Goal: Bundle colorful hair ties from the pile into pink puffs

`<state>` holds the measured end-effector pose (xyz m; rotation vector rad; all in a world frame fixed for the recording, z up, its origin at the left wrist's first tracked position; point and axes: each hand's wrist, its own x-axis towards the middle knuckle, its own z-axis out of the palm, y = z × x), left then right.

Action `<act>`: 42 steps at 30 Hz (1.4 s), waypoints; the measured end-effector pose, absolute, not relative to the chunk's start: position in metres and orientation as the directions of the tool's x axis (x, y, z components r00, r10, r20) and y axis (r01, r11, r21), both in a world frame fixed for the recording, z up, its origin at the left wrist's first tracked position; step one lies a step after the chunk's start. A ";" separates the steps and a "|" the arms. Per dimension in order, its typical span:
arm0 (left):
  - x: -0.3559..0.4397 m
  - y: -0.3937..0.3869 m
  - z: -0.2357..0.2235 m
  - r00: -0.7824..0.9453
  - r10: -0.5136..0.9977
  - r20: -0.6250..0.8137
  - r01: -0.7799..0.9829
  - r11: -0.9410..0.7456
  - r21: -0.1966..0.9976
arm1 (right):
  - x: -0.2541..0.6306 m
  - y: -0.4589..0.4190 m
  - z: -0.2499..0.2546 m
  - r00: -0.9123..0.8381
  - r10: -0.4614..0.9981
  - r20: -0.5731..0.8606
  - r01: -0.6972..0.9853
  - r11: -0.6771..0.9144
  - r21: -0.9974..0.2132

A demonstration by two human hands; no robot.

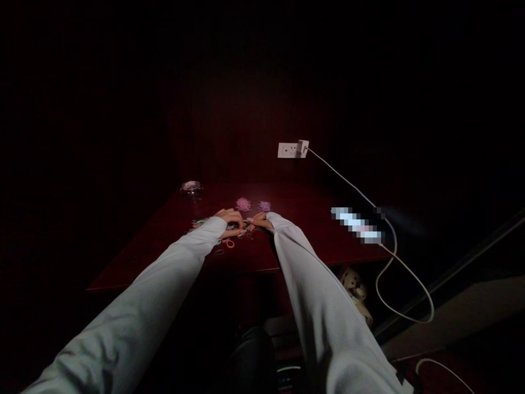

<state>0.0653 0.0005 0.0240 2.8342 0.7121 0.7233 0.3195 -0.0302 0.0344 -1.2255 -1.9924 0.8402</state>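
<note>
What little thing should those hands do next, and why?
Perhaps the left hand should pick up the pinkish loop and add it to the pink pile. That loop lies in plain view on the near side of the hand, by loose bands of mixed colors, while the pink pile and a purple pile sit farther back, seemingly grouped by color.

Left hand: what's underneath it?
Small coloured bands show around the left hand on the dark red table, with a pink loop on the wearer's side. Whatever lies directly beneath the hand is covered and cannot be seen.
</note>
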 end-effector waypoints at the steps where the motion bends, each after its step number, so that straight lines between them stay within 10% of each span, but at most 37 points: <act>1: 0.065 0.002 0.023 0.772 0.478 0.420 0.415 -0.878 0.237 | 0.320 -0.030 0.034 -0.359 0.916 0.181 0.504 0.353 -0.788; 42: 0.070 0.013 0.019 0.778 0.418 0.469 0.393 -0.906 0.156 | 0.305 0.009 0.024 -0.283 0.958 -0.052 0.730 0.180 -0.659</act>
